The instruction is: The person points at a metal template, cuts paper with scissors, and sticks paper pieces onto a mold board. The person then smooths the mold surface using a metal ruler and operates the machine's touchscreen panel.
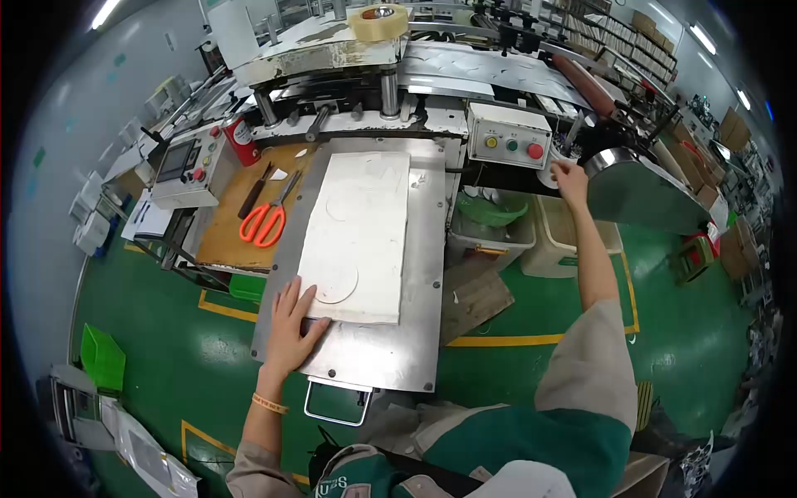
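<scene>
My left hand (292,328) lies with its fingers spread at the lower left corner of a white sheet (365,232). Faint round outlines are marked on the sheet, which rests on a flat metal plate (423,332) with a handle (336,402) at its near end. Out to the right, my right hand (570,183) has its fingers closed together just beyond the push-button box (508,137). A pale round thing (548,177) is right by those fingertips; whether they hold it or something else I cannot make out.
Orange-handled scissors (264,224) and a dark-handled tool (254,192) lie on a wooden board left of the plate, near a red can (242,141). A roll of tape (378,23) sits on the machine. Below the button box stand a grey bin (490,241) and a beige bin (548,249).
</scene>
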Demonstrator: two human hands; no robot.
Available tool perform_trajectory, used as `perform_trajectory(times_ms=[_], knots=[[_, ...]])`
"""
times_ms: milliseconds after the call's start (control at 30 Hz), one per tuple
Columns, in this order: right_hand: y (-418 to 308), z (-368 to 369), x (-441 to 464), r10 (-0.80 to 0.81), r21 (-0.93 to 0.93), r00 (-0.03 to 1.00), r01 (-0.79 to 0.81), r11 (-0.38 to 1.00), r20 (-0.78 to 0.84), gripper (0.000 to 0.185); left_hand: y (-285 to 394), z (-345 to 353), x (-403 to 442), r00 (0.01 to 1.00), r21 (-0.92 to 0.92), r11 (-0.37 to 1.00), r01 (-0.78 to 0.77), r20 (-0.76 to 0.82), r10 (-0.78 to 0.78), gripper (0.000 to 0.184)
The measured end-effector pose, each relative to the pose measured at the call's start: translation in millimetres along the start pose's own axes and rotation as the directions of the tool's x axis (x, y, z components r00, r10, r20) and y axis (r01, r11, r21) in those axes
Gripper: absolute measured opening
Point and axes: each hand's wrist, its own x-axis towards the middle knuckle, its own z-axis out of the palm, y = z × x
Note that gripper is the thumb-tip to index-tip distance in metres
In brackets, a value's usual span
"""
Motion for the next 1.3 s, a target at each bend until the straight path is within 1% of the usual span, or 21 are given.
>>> perform_trajectory(times_ms=[33,100,200,300,367,433,500,533,567,600,633,700,767,800,833,867,900,967,1033,1200,1300], knots=[[19,-5,25,0.120,0.133,0.989,-0.108,0.985,-0.087,0.025,4,1,1,1.000,0.041,0.999,-0.004,-0.014,0.004,0.060],[46,-12,62,0.156,0.044,0.939,-0.150,0.988,-0.306,0.032,3,1,2,1.000,0.031,0.999,0.009,-0.008,-0.009,0.061],[65,-13,95,0.248,-0.114,0.894,-0.310,0.944,-0.374,0.042,3,2,3,0.999,0.020,0.999,0.035,-0.023,-0.034,0.061],[95,2,130,0.251,-0.177,0.917,-0.315,0.932,-0.311,0.052,8,1,5,0.995,-0.045,0.995,0.086,-0.046,-0.088,0.060],[103,11,138,0.183,-0.011,0.961,-0.189,0.982,-0.205,0.048,13,-1,10,0.985,-0.068,0.984,0.163,-0.050,-0.167,0.054],[107,12,152,0.193,-0.131,0.962,-0.220,0.967,-0.195,0.044,15,1,13,0.966,-0.147,0.958,0.245,-0.050,-0.255,0.052],[92,4,172,0.004,-0.112,0.853,-0.073,0.991,-0.522,0.042,21,8,16,0.906,-0.080,0.920,0.385,-0.160,-0.393,0.048],[79,-8,187,-0.227,-0.069,0.682,0.251,0.965,-0.695,0.033,30,8,20,0.873,-0.100,0.907,0.410,-0.246,-0.421,0.048],[22,-32,175,-0.127,0.067,0.660,0.261,0.963,-0.740,0.035,42,11,29,0.825,-0.126,0.890,0.437,-0.339,-0.453,0.048],[11,-53,187,-0.213,0.002,0.592,0.341,0.940,-0.777,0.035,55,19,37,0.770,-0.185,0.868,0.461,-0.403,-0.494,0.049],[-39,-66,167,-0.228,0.373,0.622,0.681,0.630,-0.749,0.034,68,16,39,0.719,-0.216,0.843,0.492,-0.445,-0.534,0.049],[-79,-75,121,-0.262,0.636,0.760,0.644,0.426,-0.595,0.030,83,25,49,0.660,-0.218,0.805,0.552,-0.477,-0.581,0.060],[-76,-55,70,-0.612,0.821,0.749,0.502,0.272,-0.255,0.029,92,34,57,0.680,-0.162,0.809,0.565,-0.465,-0.567,0.068],[-69,-38,43,-0.675,0.894,0.738,0.310,0.324,-0.011,0.025,105,36,65,0.674,-0.128,0.786,0.604,-0.444,-0.590,0.074],[-76,-25,10,-0.649,0.827,0.658,0.072,0.558,0.380,0.026,117,38,68,0.666,-0.076,0.749,0.659,-0.406,-0.626,0.081],[-86,-16,-6,-0.567,0.687,0.460,-0.143,0.712,0.683,0.038,108,42,65,0.716,0.024,0.760,0.650,-0.355,-0.601,0.089],[-84,2,-27,-0.551,0.652,0.389,-0.207,0.729,0.739,0.040,112,42,66,0.706,0.098,0.715,0.693,-0.294,-0.644,0.096],[-68,27,-61,-0.520,0.554,0.225,-0.128,0.823,0.824,0.042,102,45,61,0.676,0.071,0.681,0.729,-0.230,-0.700,0.115],[-70,29,-82,-0.635,0.646,0.185,0.003,0.763,0.750,0.044,88,40,58,0.729,0.138,0.716,0.684,-0.180,-0.661,0.122],[-99,39,-116,-0.610,0.597,0.187,0.125,0.793,0.770,0.044,70,40,70,0.790,0.196,0.771,0.605,-0.024,-0.613,0.129],[-118,43,-137,-0.619,0.588,0.266,0.194,0.785,0.739,0.036,58,44,67,0.820,0.291,0.784,0.548,-0.005,-0.572,0.128]])
